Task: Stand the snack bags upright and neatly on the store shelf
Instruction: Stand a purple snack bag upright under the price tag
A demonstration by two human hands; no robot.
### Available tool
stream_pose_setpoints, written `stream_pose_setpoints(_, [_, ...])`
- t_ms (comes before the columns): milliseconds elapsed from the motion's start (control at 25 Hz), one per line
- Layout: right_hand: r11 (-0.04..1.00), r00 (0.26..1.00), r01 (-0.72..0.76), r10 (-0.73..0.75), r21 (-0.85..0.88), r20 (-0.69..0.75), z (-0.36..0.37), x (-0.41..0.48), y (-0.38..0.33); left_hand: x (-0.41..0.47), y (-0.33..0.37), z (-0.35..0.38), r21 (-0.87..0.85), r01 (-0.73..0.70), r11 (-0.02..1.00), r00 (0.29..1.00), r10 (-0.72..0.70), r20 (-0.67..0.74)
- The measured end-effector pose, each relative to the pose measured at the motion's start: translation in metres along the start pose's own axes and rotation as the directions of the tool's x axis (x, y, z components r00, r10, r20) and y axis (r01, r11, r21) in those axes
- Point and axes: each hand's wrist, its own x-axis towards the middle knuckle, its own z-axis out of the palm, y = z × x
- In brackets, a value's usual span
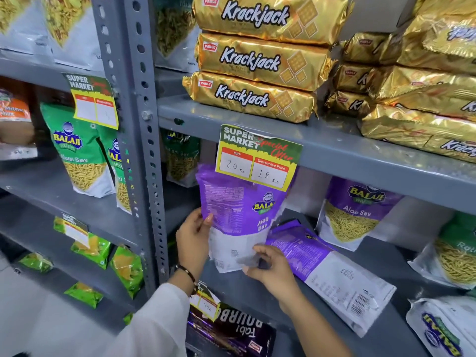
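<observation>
A purple and white Aloo Sev bag (237, 215) stands upright at the left end of the grey shelf (257, 292), under the price tag. My left hand (193, 238) grips its left edge. My right hand (268, 269) pinches its bottom right corner. A second purple bag (327, 269) lies flat on its face just to the right, touching the held one. Farther back a third Aloo Sev bag (355, 212) stands upright. At the right, a green Ratlami Sev bag (453, 258) leans back and another bag (443, 328) lies flat near the shelf's front.
The shelf above carries stacked gold Krackjack packs (252, 96), with a yellow price tag (257, 158) hanging over the held bag. A perforated steel upright (144, 150) borders the left side. Green Balaji bags (77, 150) stand in the neighbouring bay. Dark Bourbon packs (229, 331) lie below.
</observation>
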Motion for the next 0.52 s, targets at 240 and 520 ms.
stream_pose_setpoints(240, [0.994,0.998,0.061,-0.059,-0.086,0.028,0.012,-0.004,-0.005,-0.089,0.025,0.028,0.183,-0.083,0.980,0.984,0.052,0.168])
stream_pose_setpoints(520, [0.991,0.975,-0.067,0.041,0.115,0.219,-0.026,0.030,-0.010,0.027,0.013,0.011,-0.321,0.155,0.934,0.988,-0.146,0.052])
